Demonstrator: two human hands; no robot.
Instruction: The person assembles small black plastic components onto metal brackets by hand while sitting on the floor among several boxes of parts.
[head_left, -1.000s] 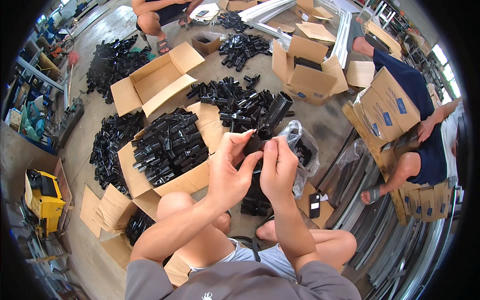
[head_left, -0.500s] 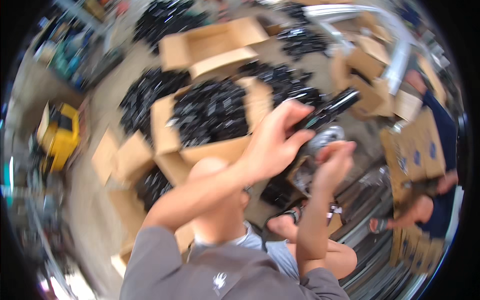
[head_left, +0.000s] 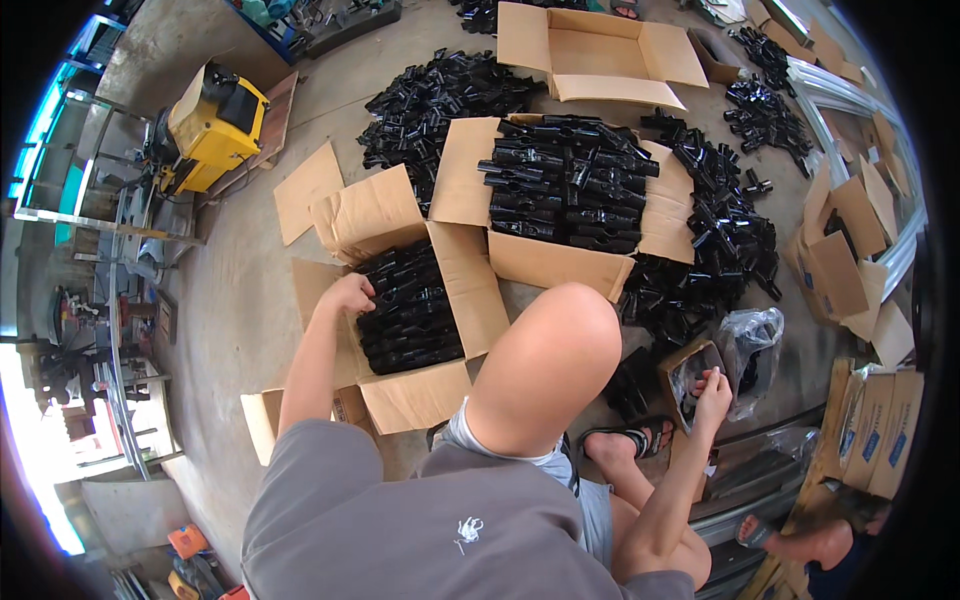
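Observation:
My left hand is down at the left side of an open cardboard box, fingers curled on the end of a black tube fitting. Rows of similar black fittings fill that box. Over a small open carton at my right, my right hand is closed with fingertips pinched together; what they hold, if anything, is too small to tell. A clear plastic bag lies beside the carton, close to this hand.
A second cardboard box, stacked with black fittings, stands ahead. Loose fittings lie in heaps around it. An open carton sits farther off. A yellow machine is at left; flat cartons and another person's leg are at right.
My left hand has gone from in front of me down to the left box, carrying the black fitting. The right hand now hangs over the small carton. The view has swung left.

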